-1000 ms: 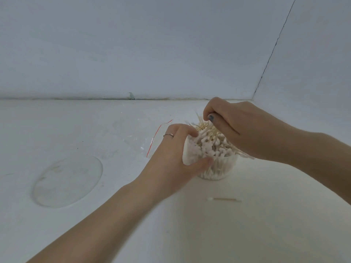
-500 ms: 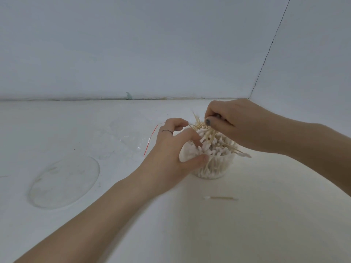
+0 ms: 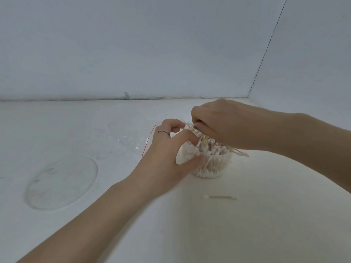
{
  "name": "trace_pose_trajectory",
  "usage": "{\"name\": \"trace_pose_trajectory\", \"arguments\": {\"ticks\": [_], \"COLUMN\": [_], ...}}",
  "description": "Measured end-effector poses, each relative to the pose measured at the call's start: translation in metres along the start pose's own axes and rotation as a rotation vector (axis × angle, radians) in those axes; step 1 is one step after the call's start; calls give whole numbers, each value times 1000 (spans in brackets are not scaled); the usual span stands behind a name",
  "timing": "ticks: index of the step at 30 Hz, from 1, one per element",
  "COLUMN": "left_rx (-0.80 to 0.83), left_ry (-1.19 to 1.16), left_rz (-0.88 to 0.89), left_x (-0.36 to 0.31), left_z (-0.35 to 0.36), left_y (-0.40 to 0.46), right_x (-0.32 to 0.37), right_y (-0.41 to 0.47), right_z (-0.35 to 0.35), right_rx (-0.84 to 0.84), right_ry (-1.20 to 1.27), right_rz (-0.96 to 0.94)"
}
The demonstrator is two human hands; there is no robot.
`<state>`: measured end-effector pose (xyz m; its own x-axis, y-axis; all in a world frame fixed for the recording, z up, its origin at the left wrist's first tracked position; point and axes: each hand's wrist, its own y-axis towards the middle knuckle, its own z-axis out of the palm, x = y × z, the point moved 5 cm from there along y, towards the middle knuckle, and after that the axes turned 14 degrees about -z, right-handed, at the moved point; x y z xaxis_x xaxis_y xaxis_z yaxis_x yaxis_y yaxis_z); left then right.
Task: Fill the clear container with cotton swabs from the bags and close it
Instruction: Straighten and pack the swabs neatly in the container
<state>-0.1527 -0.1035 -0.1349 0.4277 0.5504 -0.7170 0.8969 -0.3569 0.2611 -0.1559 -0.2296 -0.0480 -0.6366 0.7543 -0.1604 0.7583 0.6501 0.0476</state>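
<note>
A clear round container (image 3: 218, 168) stands on the white table, packed with upright cotton swabs (image 3: 210, 149) that stick out above its rim, some leaning to the right. My left hand (image 3: 167, 149) curls round the container's left side, thumb on its wall and fingers against the swab tips. My right hand (image 3: 224, 124) is above the container and pinches several wooden-stemmed swabs at the top of the pile. The round clear lid (image 3: 62, 183) lies flat at the left. An empty clear bag (image 3: 131, 137) with a red strip lies behind my left hand.
One loose cotton swab (image 3: 220, 197) lies on the table in front of the container. The white wall (image 3: 133, 54) runs along the back and another wall closes the right side, meeting in a corner behind my right hand.
My right hand has lifted slightly and shifted back over the pile with its pinched swabs. My left hand's fingers have moved higher on the swab tips. The container has stayed in place.
</note>
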Motion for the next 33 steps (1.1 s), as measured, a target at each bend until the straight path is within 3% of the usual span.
{"name": "trace_pose_trajectory", "arguments": {"ticks": [9,14,19,22,26,28,31,33], "left_rx": [-11,0,0,-19,-31,-48,-50,-17], "left_ry": [15,-47,-76,-61,-94,-100,-132,-165], "left_rz": [-5,-59,-56,-53,-68,-82,-111,-135], "left_x": [-1,-1,2,3,10,13,15,16], "left_z": [1,4,3,4,8,7,3,4], "left_y": [-1,-2,-1,1,2,0,-1,-1], "right_x": [3,1,10,19,26,22,9,11], "right_y": [-2,-3,-14,-19,-23,-28,-47,-59], "right_z": [4,11,15,19,38,28,10,12], "right_rx": [118,67,-36,-154,-39,-131,-411,-436], "right_ry": [125,290,337,182,53,207,373,362], "right_rz": [173,243,182,114,87,137,240,259]}}
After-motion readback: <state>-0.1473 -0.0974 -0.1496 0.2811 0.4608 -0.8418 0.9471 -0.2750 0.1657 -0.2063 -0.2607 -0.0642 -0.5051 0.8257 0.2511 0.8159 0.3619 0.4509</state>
